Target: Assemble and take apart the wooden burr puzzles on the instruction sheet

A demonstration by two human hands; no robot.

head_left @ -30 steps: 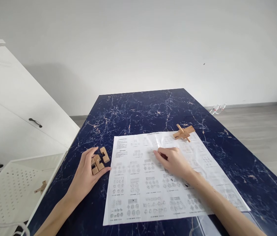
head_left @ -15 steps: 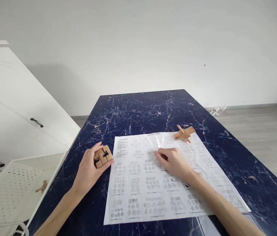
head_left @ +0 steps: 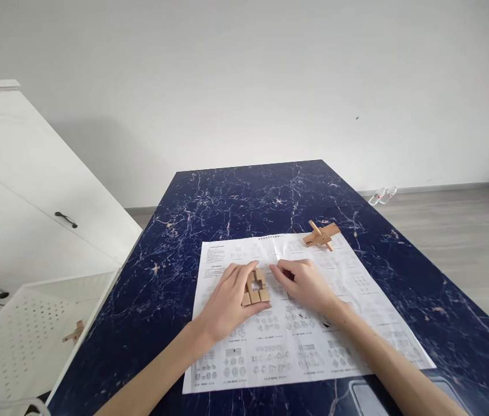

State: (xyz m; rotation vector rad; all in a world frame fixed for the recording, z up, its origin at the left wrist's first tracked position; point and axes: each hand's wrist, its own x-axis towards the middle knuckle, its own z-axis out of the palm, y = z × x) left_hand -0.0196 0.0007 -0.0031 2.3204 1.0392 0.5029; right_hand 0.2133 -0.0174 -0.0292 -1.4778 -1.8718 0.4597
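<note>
My left hand (head_left: 226, 303) is closed around a small wooden block puzzle (head_left: 264, 296), gripping it between thumb and fingers above the sheet. Gaps show between the puzzle's light blocks. Just right of it, my right hand (head_left: 303, 282) rests on the paper with its fingers curled and the thumb against them; whatever it may hold is hidden. Under both hands lies a white instruction sheet (head_left: 270, 370) printed with rows of small diagrams. A second wooden puzzle, with crossed flat pieces and a rod (head_left: 321, 236), sits at the sheet's top right corner.
The blue marbled table (head_left: 236, 202) reaches back toward a pale wall. At the left, a white perforated bin (head_left: 32, 323) holds another wooden piece (head_left: 74, 332) beside a white cabinet (head_left: 45, 190). A clear tray-like object (head_left: 366, 397) lies partly under the sheet's near edge.
My left hand has moved right with the wooden block puzzle, from beside the sheet to over it, close to my right hand. The right hand has stayed nearly in place.
</note>
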